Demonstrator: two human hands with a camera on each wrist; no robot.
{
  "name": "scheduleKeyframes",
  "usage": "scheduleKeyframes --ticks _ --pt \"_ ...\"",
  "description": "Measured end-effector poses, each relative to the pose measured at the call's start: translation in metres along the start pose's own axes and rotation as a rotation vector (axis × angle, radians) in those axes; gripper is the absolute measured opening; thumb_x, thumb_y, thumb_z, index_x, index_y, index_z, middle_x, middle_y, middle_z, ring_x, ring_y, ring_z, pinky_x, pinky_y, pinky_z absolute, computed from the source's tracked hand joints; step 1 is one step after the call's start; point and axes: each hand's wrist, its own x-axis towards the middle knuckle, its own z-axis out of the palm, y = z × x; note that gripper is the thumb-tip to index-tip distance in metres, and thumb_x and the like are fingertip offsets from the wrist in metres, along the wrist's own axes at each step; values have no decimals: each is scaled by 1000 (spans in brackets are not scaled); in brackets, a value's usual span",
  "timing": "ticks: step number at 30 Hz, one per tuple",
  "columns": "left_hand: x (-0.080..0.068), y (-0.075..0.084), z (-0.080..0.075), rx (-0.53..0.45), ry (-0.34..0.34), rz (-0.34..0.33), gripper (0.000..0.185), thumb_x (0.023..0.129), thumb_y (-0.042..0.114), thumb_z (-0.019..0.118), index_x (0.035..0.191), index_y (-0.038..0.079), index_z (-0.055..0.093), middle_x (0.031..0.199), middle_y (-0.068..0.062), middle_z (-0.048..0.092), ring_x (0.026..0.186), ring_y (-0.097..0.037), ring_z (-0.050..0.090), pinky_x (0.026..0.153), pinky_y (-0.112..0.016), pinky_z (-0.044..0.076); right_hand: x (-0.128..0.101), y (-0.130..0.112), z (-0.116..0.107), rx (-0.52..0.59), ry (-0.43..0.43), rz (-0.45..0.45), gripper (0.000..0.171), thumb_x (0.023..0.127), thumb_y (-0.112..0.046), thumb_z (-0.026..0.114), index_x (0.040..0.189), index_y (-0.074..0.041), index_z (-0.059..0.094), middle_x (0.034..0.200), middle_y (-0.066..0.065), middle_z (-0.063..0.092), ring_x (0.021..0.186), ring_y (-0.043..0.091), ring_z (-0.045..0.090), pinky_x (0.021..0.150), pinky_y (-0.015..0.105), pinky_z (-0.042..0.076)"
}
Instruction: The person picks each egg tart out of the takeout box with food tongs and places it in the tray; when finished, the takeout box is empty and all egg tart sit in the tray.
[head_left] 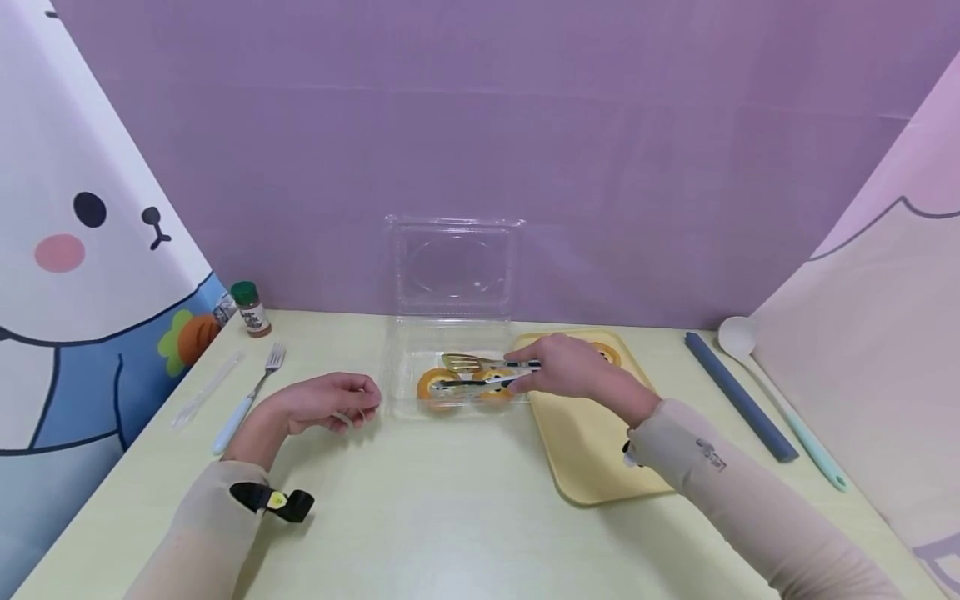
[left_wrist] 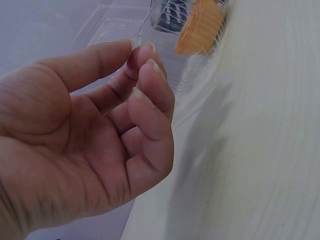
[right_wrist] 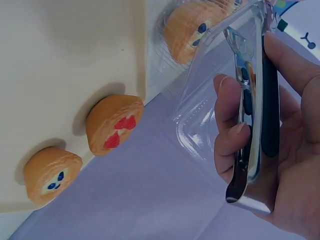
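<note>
A creased purple backdrop (head_left: 660, 167) rises behind a pale wood-grain table (head_left: 420, 517). A cartoon panel (head_left: 82, 308) showing a white animal stands left, a pink-and-cream panel (head_left: 877, 333) right.

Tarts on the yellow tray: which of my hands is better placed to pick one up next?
Probably your right hand: it holds the tongs and is nearer the tray and its tarts. Your left hand is at the opposite side of the clear container.

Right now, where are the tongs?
Head view, centre: the tongs are gripped in the right hand, tips near the left-hand tart in the open clear container, left of the yellow tray.
</note>
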Motion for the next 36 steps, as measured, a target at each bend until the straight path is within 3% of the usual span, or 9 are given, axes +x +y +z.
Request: scheduleKeyframes --ticks 8,17,32,36 --pt "0 0 0 -2 -3 3 25 105 23 51 112 -1 54 95 -4 59 83 -18 56 68 -29 48 2 -4 -5 -55 20 -32 53 84 -52 75 133 -32 66 135 -2 65 98 19 67 59 30 44" --pt "1 -1 -1 -6 -9 -1 25 105 23 52 112 0 54 94 -3 59 83 -18 56 68 -29 48 8 -8 -8 -97 3 -27 49 86 -48 75 132 -32 66 133 -3 67 112 25 67 69 36 51" --pt "0 0 -1 -1 -1 -3 25 105 23 52 112 -1 54 94 -4 59 82 -17 57 68 -29 47 17 -19 -18 -138 -91 -14 47 87 -44 74 131 -28 68 131 1 68 118 29 65 81 45 54" --pt "1 0 -1 -3 2 -3 25 105 22 51 112 -1 55 94 -4 59 82 -17 57 68 -29 47 22 -19 -19 -127 -130 7 48 87 -46 74 131 -29 67 133 1 67 112 26 67 74 41 53"
